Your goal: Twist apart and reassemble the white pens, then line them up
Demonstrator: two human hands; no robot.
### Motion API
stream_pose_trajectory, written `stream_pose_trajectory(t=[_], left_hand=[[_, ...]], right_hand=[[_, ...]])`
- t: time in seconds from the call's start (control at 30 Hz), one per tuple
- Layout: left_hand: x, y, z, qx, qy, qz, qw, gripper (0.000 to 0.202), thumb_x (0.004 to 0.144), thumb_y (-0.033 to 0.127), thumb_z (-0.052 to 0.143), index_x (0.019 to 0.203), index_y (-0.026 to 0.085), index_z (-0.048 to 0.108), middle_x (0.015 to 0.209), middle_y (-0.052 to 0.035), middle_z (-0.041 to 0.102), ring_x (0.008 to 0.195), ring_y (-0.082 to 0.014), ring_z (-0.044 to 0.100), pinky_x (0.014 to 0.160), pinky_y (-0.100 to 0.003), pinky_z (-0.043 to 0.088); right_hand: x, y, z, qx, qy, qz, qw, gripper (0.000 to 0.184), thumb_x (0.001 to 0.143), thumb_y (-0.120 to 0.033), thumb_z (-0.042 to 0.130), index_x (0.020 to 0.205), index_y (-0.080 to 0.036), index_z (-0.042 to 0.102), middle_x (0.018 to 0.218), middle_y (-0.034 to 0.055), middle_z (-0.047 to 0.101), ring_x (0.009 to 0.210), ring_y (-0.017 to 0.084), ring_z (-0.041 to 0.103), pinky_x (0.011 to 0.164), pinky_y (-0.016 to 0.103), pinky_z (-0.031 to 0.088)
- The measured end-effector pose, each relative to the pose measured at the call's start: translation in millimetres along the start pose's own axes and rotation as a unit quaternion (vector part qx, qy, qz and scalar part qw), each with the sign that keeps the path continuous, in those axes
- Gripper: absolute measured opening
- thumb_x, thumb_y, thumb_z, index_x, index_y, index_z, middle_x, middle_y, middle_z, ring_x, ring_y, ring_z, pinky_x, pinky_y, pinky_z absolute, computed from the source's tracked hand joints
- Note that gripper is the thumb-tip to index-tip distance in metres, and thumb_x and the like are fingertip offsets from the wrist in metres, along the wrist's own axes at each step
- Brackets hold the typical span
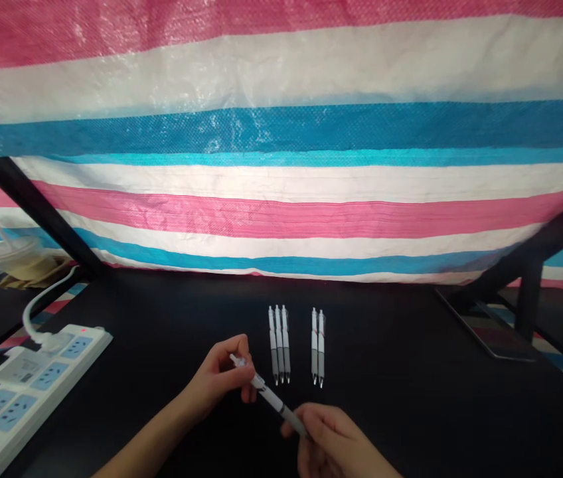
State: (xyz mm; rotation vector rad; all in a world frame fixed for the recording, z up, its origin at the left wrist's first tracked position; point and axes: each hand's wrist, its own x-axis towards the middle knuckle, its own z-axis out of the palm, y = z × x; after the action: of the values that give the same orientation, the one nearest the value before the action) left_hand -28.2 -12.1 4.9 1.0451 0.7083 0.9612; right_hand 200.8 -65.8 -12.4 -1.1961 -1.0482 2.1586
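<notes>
My left hand (219, 375) and my right hand (328, 441) both grip a white retractable pen (271, 398) above the black tabletop (401, 392). The left fingers pinch its upper end, near the clicker, and the right fingers close around its grey lower barrel. The tip is hidden in my right hand. Just beyond my hands, a group of three matching pens (279, 345) lies side by side, tips toward me. A pair of matching pens (317, 347) lies parallel to them, a little to the right.
A white power strip (27, 392) with a plugged-in white cable lies at the left. A dark tablet (490, 328) lies at the right. A striped plastic tarp (281, 192) hangs behind the table, with black metal frame bars (27, 199) before it. A plastic cup (10, 249) stands far left.
</notes>
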Motion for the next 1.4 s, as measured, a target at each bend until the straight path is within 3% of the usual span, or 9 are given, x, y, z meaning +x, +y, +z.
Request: stream_pose_trajectory(t=[0.1,0.23,0.4,0.53,0.67,0.77,1.0,1.2,1.4], left_hand=[[0.0,-1.0,-1.0,0.007,0.002,0.001,1.0,0.024,0.082,0.026,0.072,0.072,0.019,0.053,0.054,0.0008,0.063,0.05,-0.0143,0.06,0.057,-0.027,0.043],[-0.4,-1.5,-1.8,0.001,0.003,0.003,1.0,0.024,0.083,0.026,0.072,0.072,0.019,0.052,0.052,0.0011,0.063,0.051,-0.0149,0.061,0.058,-0.027,0.043],[0.1,-1.7,-1.9,0.001,0.001,0.0,1.0,0.023,0.084,0.024,0.071,0.073,0.019,0.052,0.052,0.0018,0.062,0.053,-0.0152,0.061,0.059,-0.027,0.044],[1.6,-3.9,-2.8,-0.001,0.004,0.005,1.0,0.022,0.083,0.026,0.071,0.073,0.018,0.053,0.053,0.0018,0.062,0.052,-0.0147,0.061,0.058,-0.026,0.044],[2.0,-2.9,-1.7,0.008,0.014,0.0,1.0,0.022,0.084,0.026,0.071,0.074,0.018,0.053,0.053,0.0018,0.062,0.053,-0.0146,0.06,0.059,-0.027,0.044],[1.4,-0.8,-1.0,0.015,0.01,0.0,1.0,0.022,0.084,0.027,0.07,0.074,0.018,0.054,0.052,0.0015,0.062,0.056,-0.015,0.061,0.061,-0.027,0.044],[1.4,-4.2,-2.5,0.037,0.0,0.005,0.999,0.018,0.084,0.027,0.071,0.078,0.017,0.057,0.053,0.0023,0.061,0.053,-0.0129,0.058,0.057,-0.025,0.04],[-0.3,-4.6,-0.4,0.047,-0.015,0.021,0.999,0.018,0.085,0.029,0.071,0.081,0.016,0.06,0.061,0.0001,0.064,0.057,-0.0119,0.057,0.058,-0.023,0.041],[3.0,-7.4,10.0,0.038,0.027,0.028,0.999,0.013,0.083,0.027,0.073,0.087,0.018,0.065,0.074,-0.0012,0.067,0.066,-0.0126,0.059,0.063,-0.024,0.046]], right_hand=[[-0.6,-2.4,0.7,-0.013,0.005,-0.019,1.0,0.049,0.071,-0.059,0.074,0.086,-0.019,0.05,0.051,-0.0028,0.065,0.036,0.005,0.048,0.038,0.014,0.026],[-0.7,-4.2,0.4,0.002,0.001,0.007,1.0,0.058,0.078,-0.073,0.056,0.081,-0.015,0.056,0.051,0.0009,0.064,0.038,0.006,0.051,0.038,0.015,0.029],[-0.6,-4.4,0.5,-0.036,0.003,-0.001,0.999,0.057,0.069,-0.07,0.069,0.083,-0.018,0.051,0.057,0.003,0.07,0.039,0.007,0.053,0.037,0.013,0.027],[-1.5,-4.7,0.7,-0.014,0.01,0.01,1.0,0.064,0.077,-0.078,0.051,0.081,-0.014,0.058,0.058,0.006,0.069,0.04,0.006,0.054,0.037,0.014,0.029],[-2.1,-3.3,-0.4,-0.052,0.014,-0.045,0.998,0.052,0.075,-0.067,0.066,0.082,-0.017,0.054,0.069,0.0057,0.072,0.039,0.005,0.054,0.033,0.013,0.025],[-2.2,-2.0,-1.2,-0.061,0.015,-0.044,0.997,0.051,0.082,-0.065,0.059,0.072,-0.015,0.055,0.063,0.0073,0.07,0.038,0.005,0.052,0.031,0.013,0.023],[0.8,2.0,0.1,-0.077,0.028,-0.051,0.995,0.055,0.081,-0.073,0.052,0.08,-0.018,0.053,0.052,-0.0016,0.061,0.033,0.004,0.044,0.031,0.014,0.021],[-2.0,2.3,1.3,0.062,0.034,0.021,0.997,0.053,0.07,-0.07,0.064,0.06,-0.019,0.05,0.037,-0.0058,0.047,0.032,0.004,0.039,0.033,0.016,0.015],[-4.4,-2.7,3.1,0.087,0.024,0.032,0.995,0.059,0.076,-0.072,0.059,0.073,-0.013,0.063,0.042,-0.0005,0.057,0.034,0.006,0.046,0.037,0.016,0.023]])
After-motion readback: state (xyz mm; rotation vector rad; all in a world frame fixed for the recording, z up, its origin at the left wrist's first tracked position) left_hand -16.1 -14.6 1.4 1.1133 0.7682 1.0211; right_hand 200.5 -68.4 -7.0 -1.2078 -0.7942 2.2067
